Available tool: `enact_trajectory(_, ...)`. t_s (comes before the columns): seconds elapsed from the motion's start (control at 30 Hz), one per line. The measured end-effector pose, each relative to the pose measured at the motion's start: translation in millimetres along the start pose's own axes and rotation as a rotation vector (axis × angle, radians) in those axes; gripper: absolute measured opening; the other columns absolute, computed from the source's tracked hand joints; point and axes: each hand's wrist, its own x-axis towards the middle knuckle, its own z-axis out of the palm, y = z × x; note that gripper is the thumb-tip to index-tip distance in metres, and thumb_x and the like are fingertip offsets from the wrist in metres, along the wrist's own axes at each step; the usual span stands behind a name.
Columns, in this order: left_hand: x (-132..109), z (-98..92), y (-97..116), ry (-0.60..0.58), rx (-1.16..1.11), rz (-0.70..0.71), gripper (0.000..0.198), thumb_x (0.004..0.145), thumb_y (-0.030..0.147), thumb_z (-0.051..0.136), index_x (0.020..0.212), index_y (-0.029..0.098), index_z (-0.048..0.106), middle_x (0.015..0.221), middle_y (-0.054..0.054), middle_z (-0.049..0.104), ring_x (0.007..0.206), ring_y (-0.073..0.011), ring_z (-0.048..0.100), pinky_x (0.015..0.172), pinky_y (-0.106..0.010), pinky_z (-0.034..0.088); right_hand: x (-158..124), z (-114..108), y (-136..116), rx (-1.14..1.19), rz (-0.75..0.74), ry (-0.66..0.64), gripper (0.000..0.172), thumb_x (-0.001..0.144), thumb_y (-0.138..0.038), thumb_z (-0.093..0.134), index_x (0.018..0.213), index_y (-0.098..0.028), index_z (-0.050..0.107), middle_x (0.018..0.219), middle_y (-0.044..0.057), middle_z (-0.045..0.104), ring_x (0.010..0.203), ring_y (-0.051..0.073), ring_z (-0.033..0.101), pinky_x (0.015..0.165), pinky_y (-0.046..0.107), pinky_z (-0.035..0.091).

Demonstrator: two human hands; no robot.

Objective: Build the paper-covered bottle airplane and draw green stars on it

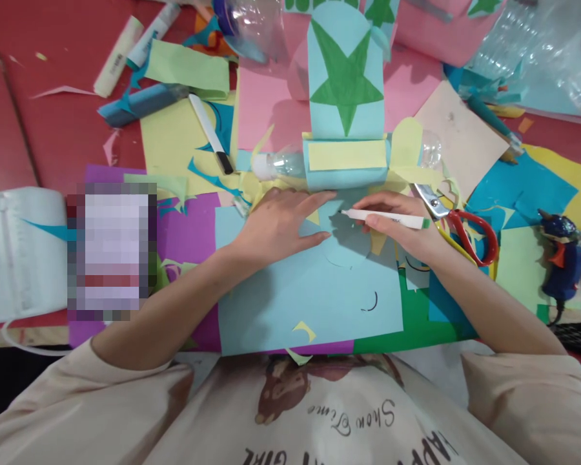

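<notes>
A light blue sheet of paper (314, 297) lies before me, with a short dark curved line near its lower right. My left hand (285, 223) rests on its upper part, fingers spread, thumb and index finger pointing right. In my right hand (401, 219) is a white marker (387, 218) with a green end, its tip at the sheet's upper part. Just beyond my fingers lies a clear plastic bottle (290, 166) with a light blue and yellow paper band (347, 156) around it. Behind that band stands a light blue rounded paper piece with a green star (346, 77).
Red-handled scissors (472, 236) lie right of my right hand. A blue glue gun (561, 252) is at the far right. Markers, including a black-capped one (210, 132), and paper scraps cover the left back. A white device (24, 252) and a blurred-out rectangle (113, 252) are at left.
</notes>
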Motion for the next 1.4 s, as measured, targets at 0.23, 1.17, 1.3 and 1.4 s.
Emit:
enact_trajectory(0.23,0.9,1.0,-2.9,0.007,-0.05,0.009,0.061,0.082,0.048,0.061,0.136,0.021,0.049,0.098,-0.007,0.067,0.092,-0.0243,0.061,0.089,-0.038,0.043,0.7,8.1,6.5,-0.093,-0.073,-0.108,0.021,0.085,-0.033,0.064,0.1,-0.017,0.063,0.079,0.001,0.063,0.063,0.008,0.053,0.053,0.02,0.04)
enact_trajectory(1.17,0.2,1.7,-2.9,0.011,-0.066,0.006,0.06,0.082,0.045,0.062,0.135,0.02,0.049,0.098,-0.007,0.067,0.092,-0.024,0.061,0.09,-0.038,0.042,1.1,6.8,2.5,-0.186,-0.064,-0.083,0.024,0.087,-0.034,0.059,0.099,-0.015,0.067,0.078,0.002,0.064,0.062,0.009,0.048,0.053,0.022,0.035)
enact_trajectory(1.3,0.6,0.5,-2.4,0.004,-0.077,0.004,0.059,0.083,0.044,0.061,0.136,0.019,0.05,0.098,-0.007,0.067,0.091,-0.0234,0.061,0.092,-0.038,0.042,1.0,5.2,0.7,-0.185,-0.044,-0.054,0.021,0.086,-0.033,0.06,0.094,-0.015,0.067,0.075,0.001,0.062,0.06,0.009,0.047,0.051,0.022,0.035)
enact_trajectory(1.4,0.7,0.2,-2.1,0.0,-0.077,-0.006,0.059,0.083,0.045,0.06,0.135,0.02,0.05,0.097,-0.006,0.067,0.091,-0.023,0.061,0.093,-0.037,0.041,0.8,3.6,0.9,-0.187,-0.042,-0.023,0.018,0.085,-0.031,0.061,0.091,-0.016,0.067,0.074,0.001,0.062,0.06,0.009,0.048,0.05,0.022,0.034)
